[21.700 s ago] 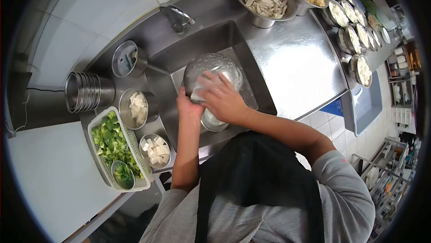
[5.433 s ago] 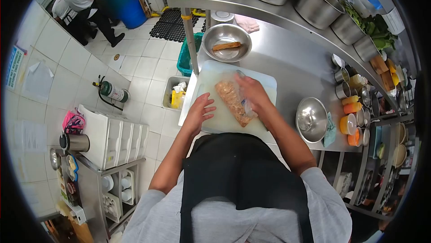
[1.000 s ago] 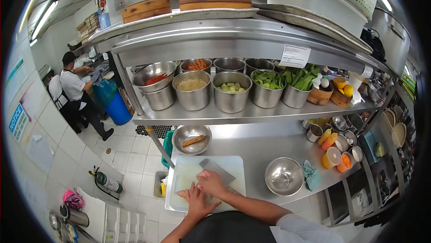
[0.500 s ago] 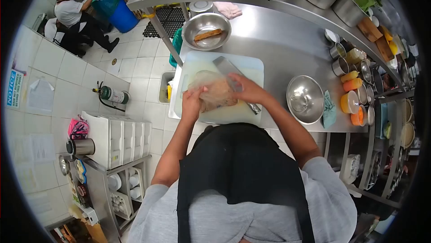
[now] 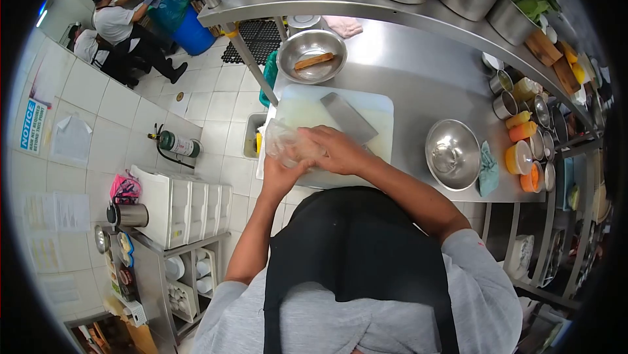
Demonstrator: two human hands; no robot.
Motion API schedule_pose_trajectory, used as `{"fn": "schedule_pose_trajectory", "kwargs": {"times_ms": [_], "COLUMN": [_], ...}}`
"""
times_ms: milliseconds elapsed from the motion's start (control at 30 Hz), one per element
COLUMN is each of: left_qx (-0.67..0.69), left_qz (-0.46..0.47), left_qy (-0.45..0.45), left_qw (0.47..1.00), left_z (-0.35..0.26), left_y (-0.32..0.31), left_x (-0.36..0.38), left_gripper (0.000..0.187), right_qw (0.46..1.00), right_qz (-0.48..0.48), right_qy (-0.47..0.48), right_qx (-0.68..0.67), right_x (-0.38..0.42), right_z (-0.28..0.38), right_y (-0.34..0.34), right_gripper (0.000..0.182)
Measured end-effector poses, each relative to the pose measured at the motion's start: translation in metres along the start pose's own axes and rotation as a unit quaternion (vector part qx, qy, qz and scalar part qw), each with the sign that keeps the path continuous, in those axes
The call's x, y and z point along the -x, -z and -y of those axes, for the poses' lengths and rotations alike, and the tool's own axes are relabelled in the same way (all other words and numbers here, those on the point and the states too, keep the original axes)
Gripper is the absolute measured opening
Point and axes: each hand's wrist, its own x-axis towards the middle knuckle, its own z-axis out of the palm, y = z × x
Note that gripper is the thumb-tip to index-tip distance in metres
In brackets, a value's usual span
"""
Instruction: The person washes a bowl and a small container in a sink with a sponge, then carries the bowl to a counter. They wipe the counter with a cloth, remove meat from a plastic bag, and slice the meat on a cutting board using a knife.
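My left hand [image 5: 282,174] and my right hand [image 5: 332,150] are close together over the front left of the white cutting board [image 5: 297,102]. Both are closed on a crumpled clear plastic bag [image 5: 282,139]; what lies inside it is too blurred to tell. A cleaver [image 5: 350,118] rests on the board just beyond my right hand, its handle hidden behind that hand. Behind the board a steel bowl [image 5: 311,45] holds a brown piece of food [image 5: 314,61].
An empty-looking steel bowl [image 5: 453,155] and a teal cloth [image 5: 488,169] are at the right, beside sauce containers [image 5: 518,158]. A shelf [image 5: 392,10] with steel pots crosses above the table. Two people are at the far left near a blue bin [image 5: 194,31].
The bag has moved left and is bunched smaller between my hands. My right hand has come left, beside my left hand. The view has shifted slightly.
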Motion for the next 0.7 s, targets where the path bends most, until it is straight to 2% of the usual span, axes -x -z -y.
{"fn": "schedule_pose_trajectory", "kwargs": {"times_ms": [100, 300, 400, 500, 600, 700], "left_qx": [0.06, 0.082, 0.048, 0.063, 0.094, 0.131], "left_qz": [-0.011, -0.04, -0.097, -0.145, -0.153, -0.18], "left_qy": [0.068, 0.064, 0.075, 0.123, 0.182, 0.21], "left_qw": [0.996, 0.994, 0.991, 0.98, 0.967, 0.952], "left_z": [0.004, 0.001, -0.008, 0.0, 0.029, 0.038], "left_y": [0.006, 0.005, 0.001, 0.0, 0.009, 0.015], "left_x": [0.0, 0.005, 0.0, -0.003, -0.004, -0.005], "left_gripper": [0.04, 0.022, 0.019, 0.018, 0.02, 0.02], "right_qw": [0.997, 0.985, 0.996, 0.995, 0.997, 0.996], "right_qz": [-0.036, -0.057, -0.027, 0.088, 0.028, 0.031], "right_qy": [0.05, 0.091, 0.064, -0.01, 0.068, 0.056], "right_qx": [0.053, 0.133, 0.063, 0.054, 0.039, 0.061], "right_x": [-0.005, -0.013, -0.012, -0.01, -0.003, 0.003], "right_z": [0.007, 0.004, 0.017, 0.048, 0.037, 0.03], "right_y": [0.0, -0.013, -0.002, 0.011, -0.008, -0.018], "right_gripper": [0.051, 0.037, 0.05, 0.07, 0.087, 0.088]}}
